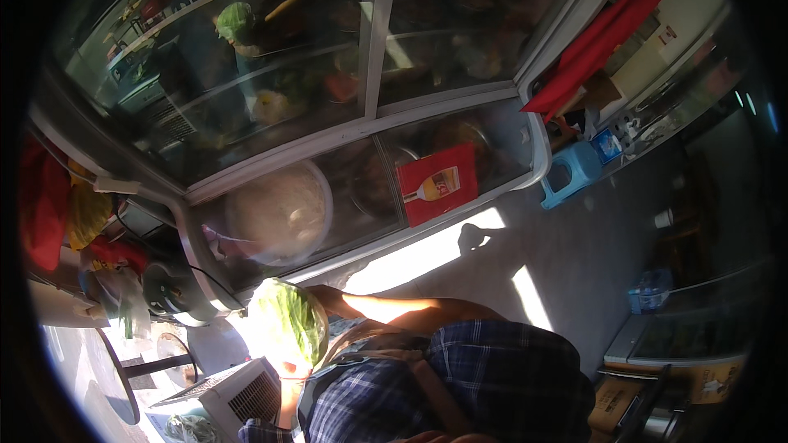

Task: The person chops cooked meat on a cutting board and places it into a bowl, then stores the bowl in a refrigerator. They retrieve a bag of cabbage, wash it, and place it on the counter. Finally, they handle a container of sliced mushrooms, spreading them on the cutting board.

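Note:
A head of green cabbage (pixel 288 323) is held between both hands at the lower left, bright with sunlight. My left hand (pixel 295 370) supports it from the near side, where glare washes out the fingers. Against its right side rests my right hand (pixel 325 299), in shadow and partly hidden behind the leaves. Just beyond the cabbage stands a glass-fronted display cabinet (pixel 295 166). Its panes show a reflection of the cabbage. Through the lower glass a large round basin (pixel 280 212) with pale contents is visible.
A red printed sheet with a bottle picture (pixel 437 184) is on the lower glass. Right of the cabinet, a blue plastic stool (pixel 575 166) stands on the grey floor (pixel 572 240). A white vented appliance (pixel 240 394) and a clear plastic bag (pixel 191 427) are at lower left.

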A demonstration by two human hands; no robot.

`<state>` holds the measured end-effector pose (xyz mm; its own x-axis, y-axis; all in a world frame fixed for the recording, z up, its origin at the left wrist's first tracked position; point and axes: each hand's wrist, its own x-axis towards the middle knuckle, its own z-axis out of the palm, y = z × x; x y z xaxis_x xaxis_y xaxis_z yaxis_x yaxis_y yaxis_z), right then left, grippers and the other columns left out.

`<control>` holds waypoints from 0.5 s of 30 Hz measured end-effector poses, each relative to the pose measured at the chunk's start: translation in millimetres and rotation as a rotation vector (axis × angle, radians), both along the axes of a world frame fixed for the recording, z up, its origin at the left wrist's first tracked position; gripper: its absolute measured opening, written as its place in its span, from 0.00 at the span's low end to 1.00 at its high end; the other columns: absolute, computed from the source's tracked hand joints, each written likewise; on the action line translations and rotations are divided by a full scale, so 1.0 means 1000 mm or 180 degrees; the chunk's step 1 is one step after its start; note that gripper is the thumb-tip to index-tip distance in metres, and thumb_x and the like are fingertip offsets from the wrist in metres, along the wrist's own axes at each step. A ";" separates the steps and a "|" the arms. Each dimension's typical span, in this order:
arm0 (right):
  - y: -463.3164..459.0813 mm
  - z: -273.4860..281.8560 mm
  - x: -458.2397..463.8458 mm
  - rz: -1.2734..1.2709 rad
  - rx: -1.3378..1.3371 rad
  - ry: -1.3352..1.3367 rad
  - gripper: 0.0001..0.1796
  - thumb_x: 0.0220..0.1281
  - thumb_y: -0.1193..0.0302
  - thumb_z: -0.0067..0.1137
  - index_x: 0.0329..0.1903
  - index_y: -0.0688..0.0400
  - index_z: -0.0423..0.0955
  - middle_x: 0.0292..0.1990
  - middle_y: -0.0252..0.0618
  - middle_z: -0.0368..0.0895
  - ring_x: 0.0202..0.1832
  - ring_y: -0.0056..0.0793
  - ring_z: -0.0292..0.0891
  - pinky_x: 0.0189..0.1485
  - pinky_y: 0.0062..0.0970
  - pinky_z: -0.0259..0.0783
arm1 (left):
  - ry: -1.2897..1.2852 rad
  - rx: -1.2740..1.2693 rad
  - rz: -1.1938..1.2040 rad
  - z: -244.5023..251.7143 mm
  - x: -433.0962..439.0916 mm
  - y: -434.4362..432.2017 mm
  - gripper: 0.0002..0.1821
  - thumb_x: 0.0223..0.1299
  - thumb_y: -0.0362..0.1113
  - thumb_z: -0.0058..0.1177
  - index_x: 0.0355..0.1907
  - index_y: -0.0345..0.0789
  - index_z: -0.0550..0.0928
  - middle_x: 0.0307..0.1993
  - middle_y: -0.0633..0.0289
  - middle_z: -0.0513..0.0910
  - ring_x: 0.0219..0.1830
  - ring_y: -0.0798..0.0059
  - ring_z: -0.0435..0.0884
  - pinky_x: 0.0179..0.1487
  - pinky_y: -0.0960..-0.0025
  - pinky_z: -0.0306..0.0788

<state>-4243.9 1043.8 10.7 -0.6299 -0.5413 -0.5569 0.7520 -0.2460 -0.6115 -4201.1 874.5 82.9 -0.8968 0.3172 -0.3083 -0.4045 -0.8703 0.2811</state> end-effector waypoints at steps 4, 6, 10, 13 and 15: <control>0.046 -0.021 0.032 -0.0099 0.0326 0.0065 0.24 0.65 0.60 0.53 0.61 0.54 0.68 0.52 0.40 0.76 0.53 0.32 0.73 0.45 0.33 0.78 | -0.0055 -0.0064 0.0050 0.013 0.041 0.062 0.35 0.64 0.57 0.42 0.64 0.33 0.64 0.61 0.49 0.69 0.61 0.58 0.69 0.63 0.55 0.66; 0.056 -0.014 0.042 -0.0069 0.0723 0.1127 0.21 0.66 0.65 0.51 0.60 0.57 0.69 0.52 0.43 0.76 0.53 0.30 0.72 0.52 0.31 0.72 | -0.0054 -0.0087 0.0068 0.021 0.057 0.089 0.35 0.64 0.57 0.42 0.65 0.33 0.64 0.61 0.50 0.69 0.62 0.58 0.69 0.63 0.55 0.66; 0.091 0.015 0.077 0.0065 -0.0129 0.0580 0.22 0.72 0.60 0.39 0.57 0.62 0.69 0.54 0.41 0.74 0.56 0.28 0.68 0.61 0.28 0.62 | 0.0004 -0.0016 0.0173 0.028 0.084 0.111 0.35 0.65 0.57 0.40 0.65 0.33 0.63 0.62 0.50 0.68 0.62 0.58 0.69 0.64 0.55 0.65; 0.082 0.031 0.092 0.0232 -0.0169 0.0577 0.20 0.70 0.61 0.45 0.54 0.64 0.71 0.50 0.37 0.77 0.50 0.23 0.72 0.53 0.24 0.68 | -0.0256 0.0782 0.0308 0.022 0.113 0.097 0.34 0.65 0.54 0.36 0.67 0.33 0.62 0.64 0.50 0.67 0.64 0.54 0.67 0.67 0.52 0.60; 0.075 0.036 0.101 0.0566 -0.0129 0.0426 0.20 0.71 0.61 0.44 0.54 0.63 0.71 0.50 0.37 0.77 0.49 0.24 0.72 0.53 0.25 0.68 | -0.0308 0.0937 0.0535 0.012 0.127 0.085 0.30 0.66 0.50 0.36 0.63 0.33 0.67 0.62 0.51 0.70 0.62 0.58 0.70 0.67 0.54 0.60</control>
